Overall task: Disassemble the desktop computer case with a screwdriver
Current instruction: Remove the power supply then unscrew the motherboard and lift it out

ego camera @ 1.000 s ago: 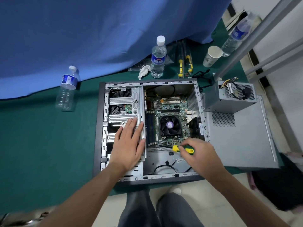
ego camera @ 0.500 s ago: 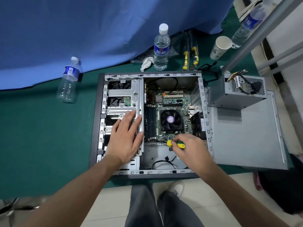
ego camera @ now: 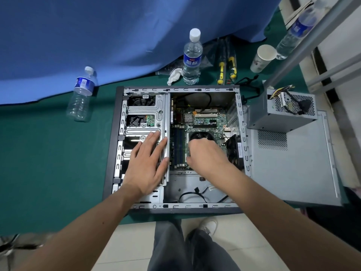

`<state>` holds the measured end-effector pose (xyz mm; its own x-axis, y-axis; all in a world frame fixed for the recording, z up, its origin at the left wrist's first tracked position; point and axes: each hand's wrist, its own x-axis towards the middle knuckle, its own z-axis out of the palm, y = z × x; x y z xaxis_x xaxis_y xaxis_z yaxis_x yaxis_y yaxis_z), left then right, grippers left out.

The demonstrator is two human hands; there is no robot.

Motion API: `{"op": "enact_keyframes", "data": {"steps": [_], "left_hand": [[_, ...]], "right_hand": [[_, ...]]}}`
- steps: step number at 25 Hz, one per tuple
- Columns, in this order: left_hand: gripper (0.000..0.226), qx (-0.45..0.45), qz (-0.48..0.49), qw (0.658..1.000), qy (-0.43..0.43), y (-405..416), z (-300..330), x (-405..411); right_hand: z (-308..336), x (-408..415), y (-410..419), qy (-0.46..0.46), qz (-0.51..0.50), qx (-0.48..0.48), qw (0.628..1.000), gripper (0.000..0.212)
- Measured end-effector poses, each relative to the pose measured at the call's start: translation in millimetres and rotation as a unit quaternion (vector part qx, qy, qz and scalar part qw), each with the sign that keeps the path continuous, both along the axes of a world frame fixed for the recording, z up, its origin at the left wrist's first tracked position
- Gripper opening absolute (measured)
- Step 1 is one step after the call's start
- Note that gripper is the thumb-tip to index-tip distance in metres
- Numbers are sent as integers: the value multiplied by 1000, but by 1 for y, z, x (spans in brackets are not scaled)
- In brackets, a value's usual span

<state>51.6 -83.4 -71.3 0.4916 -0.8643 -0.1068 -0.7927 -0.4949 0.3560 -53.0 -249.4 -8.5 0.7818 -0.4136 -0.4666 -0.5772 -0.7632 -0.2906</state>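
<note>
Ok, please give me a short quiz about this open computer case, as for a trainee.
1. True or false: the left hand lies flat on the metal drive cage.
2. Where is the power supply? A) inside the case B) outside, right of the case C) on the floor.
3. Which hand reaches over the motherboard?
Key: 1 true; 2 B; 3 the right hand.

- Screwdriver: I cannot see it; my right hand [ego camera: 207, 153] curls over the spot.
- CPU fan [ego camera: 201, 136]: mostly covered by that hand.
- Far-right bottle [ego camera: 297, 32]: partly behind the metal rail [ego camera: 312, 36].
- Bottom-left corner: blurred, unidentifiable.
</note>
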Motion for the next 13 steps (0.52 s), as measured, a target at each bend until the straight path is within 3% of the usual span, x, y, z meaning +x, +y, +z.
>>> {"op": "enact_keyframes", "data": {"steps": [6,8,10,13], "left_hand": [[59,-7,1,1000,3,0,0,0],[59,-7,0,1000,0,0,-1,0],[58,-9,0,1000,3,0,-1,0],[57,-11,1,1000,6,0,-1,0]], "right_hand": [[8,19,10,20,136,0,991,22],[10,21,13,2,176,-7,984,9],[8,21,14,-13,183,-11,983,28],[8,18,9,-28,191,8,981,33]]}}
